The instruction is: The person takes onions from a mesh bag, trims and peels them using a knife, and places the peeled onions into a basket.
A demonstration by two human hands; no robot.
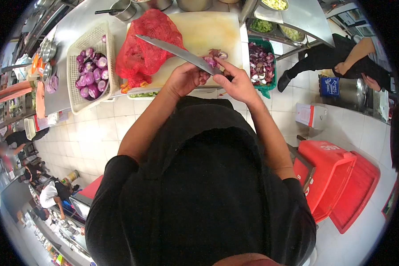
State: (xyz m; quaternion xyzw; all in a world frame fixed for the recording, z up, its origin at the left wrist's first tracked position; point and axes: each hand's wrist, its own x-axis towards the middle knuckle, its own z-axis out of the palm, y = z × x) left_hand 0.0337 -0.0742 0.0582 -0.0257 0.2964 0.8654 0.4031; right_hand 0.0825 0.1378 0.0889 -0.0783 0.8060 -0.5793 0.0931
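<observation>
My right hand [239, 84] grips a large kitchen knife [175, 51] near its heel, with the handle hidden in the hand. The long blade points up and left, across the cutting board [204, 29]. Close beside it, my left hand [184, 80] is closed, fingers curled near the blade; what they hold is hidden. Purple onion peelings [221, 54] lie on the board just beyond my fingers. Left of my hands, a red mesh sack [148, 42] rests partly on the board.
At left, a cream plastic basket [72, 75] holds several peeled purple onions [93, 71]. A green crate [271, 82] of onion skins stands at right. Behind me on the right is an open red bin [326, 173]. Another person [341, 57] works beside a large pot [352, 91].
</observation>
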